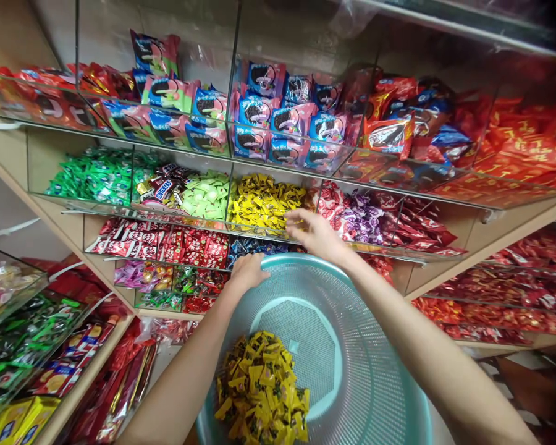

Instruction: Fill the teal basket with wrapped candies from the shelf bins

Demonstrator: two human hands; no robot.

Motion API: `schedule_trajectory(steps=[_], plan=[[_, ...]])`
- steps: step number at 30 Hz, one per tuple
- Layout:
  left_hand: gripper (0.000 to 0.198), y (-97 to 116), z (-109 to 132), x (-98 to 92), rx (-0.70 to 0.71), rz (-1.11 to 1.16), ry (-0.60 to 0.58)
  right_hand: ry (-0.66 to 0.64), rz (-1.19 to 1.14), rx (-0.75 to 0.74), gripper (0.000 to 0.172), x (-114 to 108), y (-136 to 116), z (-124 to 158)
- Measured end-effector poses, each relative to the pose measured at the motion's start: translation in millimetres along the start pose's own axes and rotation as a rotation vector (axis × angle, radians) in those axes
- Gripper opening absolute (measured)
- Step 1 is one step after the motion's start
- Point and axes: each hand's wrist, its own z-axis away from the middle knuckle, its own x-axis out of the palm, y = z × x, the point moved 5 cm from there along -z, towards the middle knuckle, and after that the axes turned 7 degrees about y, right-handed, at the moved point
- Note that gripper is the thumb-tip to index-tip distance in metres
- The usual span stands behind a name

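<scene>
A large teal mesh plastic basket [375, 321] is tilted towards me below the shelves. Yellow wrapped candies [264, 389] are heaped in its lower left part. My left hand [248, 273] grips the basket's far rim, its thumb on the inside and the fingers partly hidden beyond the edge. Above the far rim, my right hand [314, 233] is open, with slightly curled fingers apart and no candy visible in it. Its fingertips are beside the glass front of a shelf compartment holding more yellow candies [266, 201] of the same look.
Glass dividers split the shelves. Green candies [102, 176] and Snickers packs [164, 188] lie left of the yellow ones, purple candies [364, 216] to the right. Blue and pink cookie packs [287, 117] fill the shelf above. A clear shelf lip [189, 224] runs along the front.
</scene>
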Motion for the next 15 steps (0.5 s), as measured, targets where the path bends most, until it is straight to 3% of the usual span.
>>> schedule_trajectory(steps=[3,6,10,15], plan=[[0.039,-3,3,-3.0,-0.018,0.009,-0.004,-0.014,0.367,0.027,0.036,0,15,-45],[0.039,-8,5,-4.5,-0.043,0.011,-0.018,-0.172,0.602,0.209,0.053,14,27,-69],[0.038,-16,7,-3.9,-0.072,-0.004,-0.027,-0.341,0.724,0.45,0.078,32,29,-74],[0.039,-21,7,-1.9,-0.086,-0.008,-0.02,-0.47,0.759,0.52,0.099,42,31,-72]])
